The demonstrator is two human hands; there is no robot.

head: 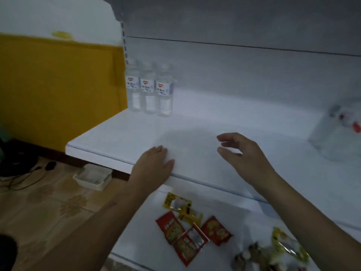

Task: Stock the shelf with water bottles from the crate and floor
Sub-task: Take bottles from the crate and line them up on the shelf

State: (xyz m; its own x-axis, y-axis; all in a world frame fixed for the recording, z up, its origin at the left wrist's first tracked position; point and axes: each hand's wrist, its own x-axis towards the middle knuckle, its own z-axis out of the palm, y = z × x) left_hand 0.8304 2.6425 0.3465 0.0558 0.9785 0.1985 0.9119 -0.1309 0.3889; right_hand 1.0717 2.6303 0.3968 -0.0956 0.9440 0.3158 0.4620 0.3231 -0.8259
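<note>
Three clear water bottles (pixel 149 89) with white and blue labels stand upright in a row at the back left corner of the white shelf (pixel 205 118). My left hand (pixel 154 163) lies flat with straight fingers on the shelf's front edge and holds nothing. My right hand (pixel 240 151) hovers over the shelf to the right of it, fingers loosely spread and empty. At the far right, a blurred clear pack of bottles (pixel 338 130) with red caps rests on the shelf. No crate is in view.
Red and yellow snack packets (pixel 191 227) lie on the lower shelf below my arms. A white plastic tray (pixel 92 177) sits on the patterned floor under the shelf's left end. A yellow panel (pixel 58 90) stands to the left, with black cables (pixel 23 173) nearby.
</note>
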